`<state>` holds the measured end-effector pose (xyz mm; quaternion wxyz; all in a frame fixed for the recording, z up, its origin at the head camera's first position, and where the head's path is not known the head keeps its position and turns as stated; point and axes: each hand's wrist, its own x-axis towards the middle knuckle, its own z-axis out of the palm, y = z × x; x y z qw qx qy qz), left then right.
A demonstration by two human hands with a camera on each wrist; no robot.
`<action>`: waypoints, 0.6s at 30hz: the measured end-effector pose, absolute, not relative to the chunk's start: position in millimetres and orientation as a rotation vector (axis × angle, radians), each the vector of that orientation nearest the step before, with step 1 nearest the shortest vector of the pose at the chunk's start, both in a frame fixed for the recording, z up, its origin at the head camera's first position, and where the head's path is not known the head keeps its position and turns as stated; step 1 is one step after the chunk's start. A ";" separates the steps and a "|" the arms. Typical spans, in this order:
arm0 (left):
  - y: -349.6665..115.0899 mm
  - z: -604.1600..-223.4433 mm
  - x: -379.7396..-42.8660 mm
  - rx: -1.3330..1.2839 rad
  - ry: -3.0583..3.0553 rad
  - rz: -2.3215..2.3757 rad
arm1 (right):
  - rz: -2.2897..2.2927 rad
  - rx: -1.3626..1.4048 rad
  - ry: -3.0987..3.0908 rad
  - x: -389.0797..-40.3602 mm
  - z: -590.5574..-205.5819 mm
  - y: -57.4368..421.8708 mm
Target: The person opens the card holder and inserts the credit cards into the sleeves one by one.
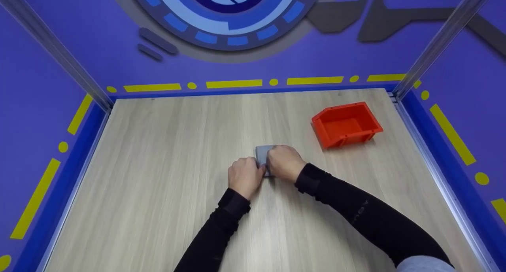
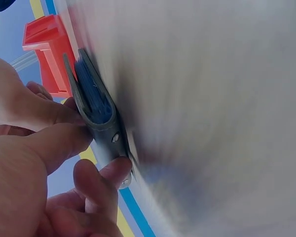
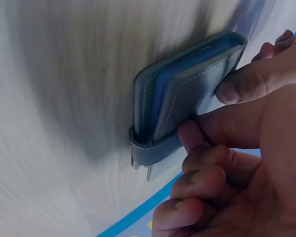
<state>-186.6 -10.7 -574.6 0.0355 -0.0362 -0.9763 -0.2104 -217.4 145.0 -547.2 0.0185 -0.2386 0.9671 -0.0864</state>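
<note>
A small grey card holder [image 1: 262, 154] with stitched edges stands on the wooden table between both hands. In the left wrist view, blue inner sleeves [image 2: 92, 94] show between its covers, and snap studs are visible on its edge. My left hand [image 1: 244, 177] grips the holder from the left side, thumb and a finger on its body. My right hand [image 1: 285, 162] is on its right side; in the right wrist view its fingertips [image 3: 191, 136] pinch the closing strap [image 3: 155, 152], which wraps around one end of the holder. The strap's far end is hidden by the fingers.
A red-orange plastic bin [image 1: 348, 123] sits at the back right of the table [image 1: 158, 165]. Blue-purple panels with yellow markings [image 1: 234, 84] wall in the back and sides, with metal rails [image 1: 435, 161] along the table's edges.
</note>
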 end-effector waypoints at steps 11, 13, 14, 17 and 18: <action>-12.2 -573.0 -184.5 -0.085 -3.000 -0.669 | -0.163 -0.634 2.861 -225.5 -542.0 133.2; -12.4 -573.0 -184.0 -0.083 -2.999 -0.667 | -0.150 -0.626 2.861 -225.5 -542.6 132.3; -12.5 -573.2 -183.8 -0.084 -2.997 -0.663 | -0.150 -0.627 2.870 -225.1 -543.2 132.6; -13.0 -573.9 -182.9 -0.094 -2.989 -0.660 | -0.195 -0.624 2.896 -224.1 -546.5 137.4; -13.3 -574.1 -182.7 -0.097 -2.984 -0.667 | -0.231 -0.615 2.902 -223.9 -547.3 140.3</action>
